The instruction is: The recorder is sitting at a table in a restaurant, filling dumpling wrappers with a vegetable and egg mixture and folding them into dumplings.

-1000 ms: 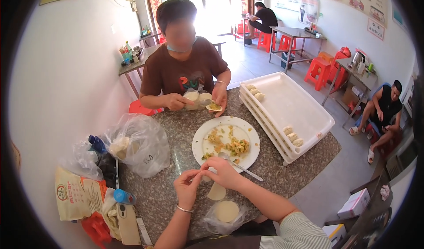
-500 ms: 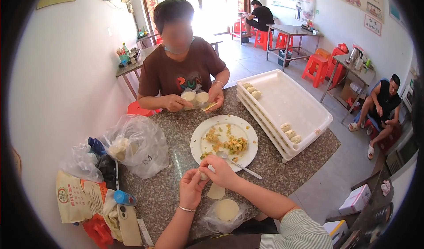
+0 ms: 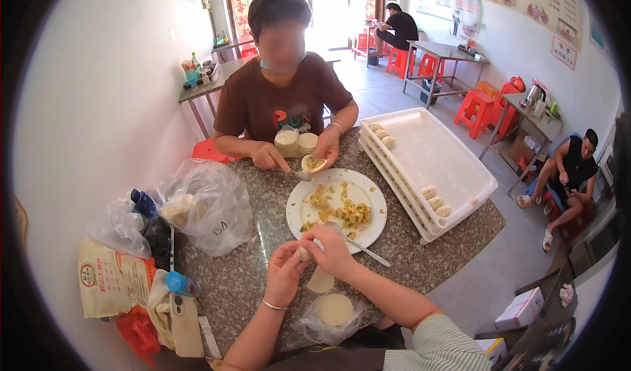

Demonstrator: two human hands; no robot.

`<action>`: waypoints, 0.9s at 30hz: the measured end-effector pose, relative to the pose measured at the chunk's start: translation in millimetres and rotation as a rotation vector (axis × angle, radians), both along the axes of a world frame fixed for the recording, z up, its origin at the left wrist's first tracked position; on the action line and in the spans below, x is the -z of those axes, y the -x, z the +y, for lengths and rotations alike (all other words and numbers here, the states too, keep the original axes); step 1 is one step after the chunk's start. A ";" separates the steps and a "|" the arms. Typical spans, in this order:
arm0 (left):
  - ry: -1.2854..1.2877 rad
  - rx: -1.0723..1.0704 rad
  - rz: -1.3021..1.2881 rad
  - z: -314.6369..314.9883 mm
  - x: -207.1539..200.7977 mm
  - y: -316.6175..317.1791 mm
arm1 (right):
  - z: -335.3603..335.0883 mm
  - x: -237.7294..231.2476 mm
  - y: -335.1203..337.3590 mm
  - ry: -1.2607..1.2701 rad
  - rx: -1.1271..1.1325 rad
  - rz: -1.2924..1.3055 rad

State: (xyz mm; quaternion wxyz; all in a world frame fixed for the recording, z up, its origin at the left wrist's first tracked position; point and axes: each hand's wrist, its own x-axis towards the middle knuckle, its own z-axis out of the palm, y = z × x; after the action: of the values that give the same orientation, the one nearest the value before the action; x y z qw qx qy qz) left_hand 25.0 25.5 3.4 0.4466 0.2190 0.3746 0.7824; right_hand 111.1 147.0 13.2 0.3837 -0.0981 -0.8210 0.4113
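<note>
Between the fingers of my left hand (image 3: 282, 275) and my right hand (image 3: 330, 251) is a small pale dumpling (image 3: 304, 254), pinched by both and partly hidden. Just below them a single round wrapper (image 3: 321, 281) lies on the speckled table. Nearer me, a stack of round wrappers (image 3: 336, 310) rests on a clear plastic bag (image 3: 309, 325). Beyond my hands is a white plate (image 3: 297, 208) with chopped filling (image 3: 355, 214), and a metal spoon (image 3: 368, 252) leans over its near rim. Across the table, a person holds a wrapper with filling (image 3: 314, 164) and a spoon (image 3: 303, 175).
Stacked white trays (image 3: 453, 164) at the right hold several pleated dumplings (image 3: 435, 202). Two wrapper stacks (image 3: 287, 142) stand before the co-worker. At left are a plastic bag (image 3: 217, 216), a blue-capped container (image 3: 182, 283) and a phone (image 3: 186, 325). Other people sit farther back.
The co-worker's hands have moved from the wrapper stacks toward the plate, now with filling on the wrapper. My hands keep pinching the dumpling with small finger shifts. The whole view has shifted slightly.
</note>
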 end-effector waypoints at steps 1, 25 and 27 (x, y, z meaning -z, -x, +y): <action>-0.008 0.039 -0.020 0.2 -3.4 -0.4 | 1.5 -0.3 -0.4 0.005 0.043 0.004; 0.250 0.222 0.450 -5.4 -2.8 3.5 | 59.5 -80.1 -65.9 0.056 -0.025 -0.236; 0.371 0.239 0.691 -3.8 -12.2 -0.6 | 105.8 -88.4 -96.0 0.014 0.293 -0.172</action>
State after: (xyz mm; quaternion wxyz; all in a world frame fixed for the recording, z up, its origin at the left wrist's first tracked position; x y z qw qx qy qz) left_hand 25.6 21.7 15.6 0.4140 0.4267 0.6093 0.5246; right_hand 207.1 252.8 101.6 0.3671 -0.2542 -0.8249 0.3467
